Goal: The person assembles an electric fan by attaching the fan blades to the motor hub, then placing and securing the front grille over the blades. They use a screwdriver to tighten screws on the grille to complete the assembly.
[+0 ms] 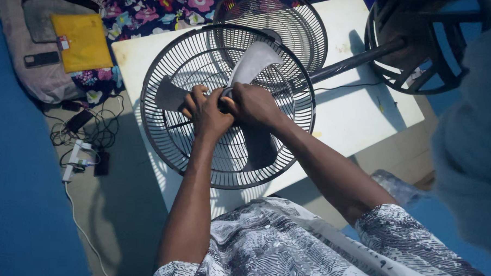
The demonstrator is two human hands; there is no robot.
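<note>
Together, both hands close their grip at the hub of a grey fan blade [251, 64], right at the centre of the frame. The left hand [209, 115] curls its fingers around the hub from the left, and the right hand [253, 104] clamps on from the right, the two touching each other. The blade sits inside a round dark wire fan guard [172, 138], which lies flat on a white surface [353, 118]. One blade lobe points toward the upper middle, one toward the left, one downward under the right forearm. A second wire guard [296, 22] lies just behind, at the top of the frame, overlapping the first. The fan pole [357, 58] runs to the upper right, ending in a round dark base [433, 55]. At the upper left lie a yellow envelope [84, 40] and a phone [41, 58]; cables and a power strip [75, 160] lie on the floor at the left.
</note>
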